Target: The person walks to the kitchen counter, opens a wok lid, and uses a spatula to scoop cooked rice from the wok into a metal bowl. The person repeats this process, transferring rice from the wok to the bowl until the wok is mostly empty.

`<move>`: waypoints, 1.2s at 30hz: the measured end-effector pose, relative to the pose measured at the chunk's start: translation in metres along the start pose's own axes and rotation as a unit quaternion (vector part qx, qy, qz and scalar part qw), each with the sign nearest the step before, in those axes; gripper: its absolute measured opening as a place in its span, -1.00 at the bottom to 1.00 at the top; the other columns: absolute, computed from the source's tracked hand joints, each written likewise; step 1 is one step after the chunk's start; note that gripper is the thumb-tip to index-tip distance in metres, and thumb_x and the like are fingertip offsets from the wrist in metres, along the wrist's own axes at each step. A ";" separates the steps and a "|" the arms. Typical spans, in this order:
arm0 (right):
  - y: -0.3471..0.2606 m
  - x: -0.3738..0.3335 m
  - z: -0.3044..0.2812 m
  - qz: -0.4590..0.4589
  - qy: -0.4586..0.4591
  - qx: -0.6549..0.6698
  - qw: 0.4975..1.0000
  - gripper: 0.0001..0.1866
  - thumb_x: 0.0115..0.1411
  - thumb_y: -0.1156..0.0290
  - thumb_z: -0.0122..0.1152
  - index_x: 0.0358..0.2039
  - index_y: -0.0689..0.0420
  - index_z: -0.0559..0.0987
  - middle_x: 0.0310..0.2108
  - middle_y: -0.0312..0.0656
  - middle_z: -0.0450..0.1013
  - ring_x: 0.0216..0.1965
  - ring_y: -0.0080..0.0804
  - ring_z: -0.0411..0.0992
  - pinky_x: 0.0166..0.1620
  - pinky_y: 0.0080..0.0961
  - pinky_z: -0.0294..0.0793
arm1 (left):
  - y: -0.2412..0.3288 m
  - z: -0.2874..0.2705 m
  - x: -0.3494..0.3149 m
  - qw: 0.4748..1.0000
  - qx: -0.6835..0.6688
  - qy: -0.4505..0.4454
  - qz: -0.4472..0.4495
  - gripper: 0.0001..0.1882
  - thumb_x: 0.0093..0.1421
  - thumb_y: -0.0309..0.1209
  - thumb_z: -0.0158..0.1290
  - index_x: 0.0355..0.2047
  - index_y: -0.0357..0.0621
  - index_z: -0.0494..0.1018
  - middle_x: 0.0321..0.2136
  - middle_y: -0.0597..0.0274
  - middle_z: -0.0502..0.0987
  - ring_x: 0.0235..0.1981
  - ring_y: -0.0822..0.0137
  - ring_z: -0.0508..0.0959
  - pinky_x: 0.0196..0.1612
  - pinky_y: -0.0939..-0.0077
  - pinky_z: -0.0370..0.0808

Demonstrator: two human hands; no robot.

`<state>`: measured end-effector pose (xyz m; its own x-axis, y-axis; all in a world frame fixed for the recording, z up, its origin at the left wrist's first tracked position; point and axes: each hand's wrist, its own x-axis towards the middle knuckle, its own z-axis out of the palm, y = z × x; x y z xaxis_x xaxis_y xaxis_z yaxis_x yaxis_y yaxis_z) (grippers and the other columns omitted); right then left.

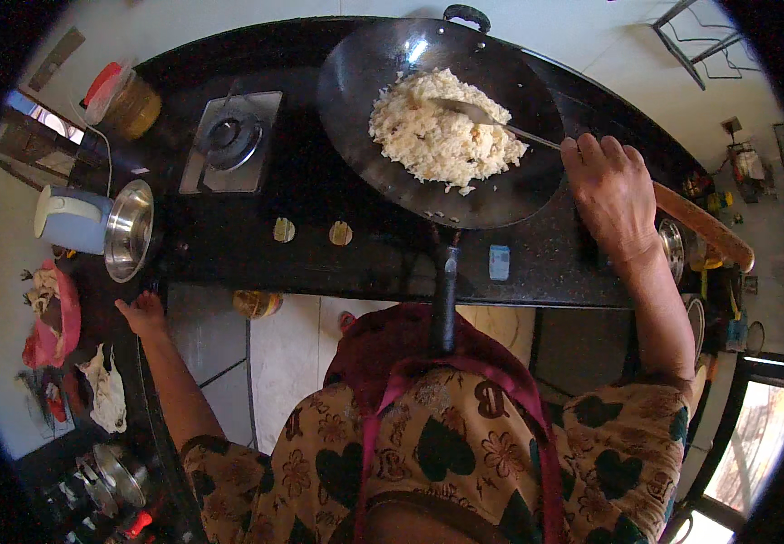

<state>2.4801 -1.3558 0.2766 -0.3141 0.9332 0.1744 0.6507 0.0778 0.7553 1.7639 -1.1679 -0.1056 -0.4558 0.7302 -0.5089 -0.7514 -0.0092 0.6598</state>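
While right hand (611,192) grips metal spatula (491,121), lumpy rice (442,136), round black wok (383,172), left hand (144,314) open.

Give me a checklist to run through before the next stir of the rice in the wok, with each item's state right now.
1. Right hand grips the long wooden-handled metal spatula: ok.
2. Spatula blade rests in the heap of pale fried rice: ok.
3. Rice sits inside the large black round wok, none seen on the black stove top: ok.
4. Wok's long black handle is held steady: not ok, no hand is on it.
5. Left hand is free: ok, it rests open on the dark side counter edge.
6. Flame under the wok: cannot tell, hidden.
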 end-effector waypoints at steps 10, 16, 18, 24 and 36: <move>-0.025 -0.017 0.005 0.066 -0.024 0.124 0.990 -0.84 0.00 0.40 0.04 -0.34 0.01 0.45 -0.47 -0.28 0.33 -0.44 -0.37 0.42 -0.37 -0.41 0.45 | -0.008 0.051 -0.019 0.991 0.096 -0.076 0.059 -0.54 0.13 -0.01 0.08 -0.18 -0.13 0.37 -0.47 0.28 0.42 -0.47 0.38 0.48 -0.37 0.49 0.54; 0.018 -0.036 0.006 0.215 -0.022 0.215 0.952 -0.89 0.12 0.35 0.09 -0.35 0.04 0.53 -0.44 -0.19 0.45 -0.44 -0.16 0.47 -0.41 -0.31 0.48 | -0.010 0.059 -0.023 0.993 0.081 -0.065 0.060 -0.52 0.16 0.08 0.00 -0.18 -0.07 0.37 -0.45 0.31 0.42 -0.49 0.37 0.47 -0.43 0.54 0.51; 0.032 -0.043 0.003 0.257 -0.060 0.238 0.935 -0.87 0.13 0.32 0.10 -0.37 0.06 0.55 -0.40 -0.17 0.49 -0.40 -0.11 0.47 -0.36 -0.27 0.47 | -0.008 0.057 -0.021 0.993 0.071 -0.061 0.071 -0.48 0.16 0.12 -0.04 -0.18 -0.10 0.36 -0.43 0.28 0.43 -0.47 0.37 0.47 -0.42 0.55 0.52; 0.038 -0.053 -0.019 0.266 -0.167 0.241 0.918 -0.84 0.12 0.28 0.09 -0.41 0.04 0.58 -0.42 -0.13 0.50 -0.36 -0.07 0.47 -0.31 -0.21 0.46 | 0.001 0.054 0.002 0.996 0.057 -0.036 0.057 -0.41 0.16 0.13 -0.05 -0.19 -0.21 0.35 -0.38 0.17 0.44 -0.41 0.31 0.47 -0.38 0.53 0.52; 0.035 -0.042 0.008 0.243 -0.213 0.274 0.906 -0.85 0.09 0.34 0.13 -0.40 0.15 0.56 -0.44 -0.08 0.50 -0.36 -0.07 0.47 -0.30 -0.27 0.45 | 0.004 0.053 0.042 0.967 0.242 0.067 0.027 -0.65 0.18 -0.14 0.06 -0.31 -0.24 0.44 -0.46 0.18 0.49 -0.51 0.37 0.50 -0.39 0.55 0.57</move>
<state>2.5221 -1.3896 0.2908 0.3207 0.9456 0.0553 0.9227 -0.3251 0.2072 1.7669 -1.1011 -0.0946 -0.5704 0.6425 -0.5118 -0.4273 0.3000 0.8529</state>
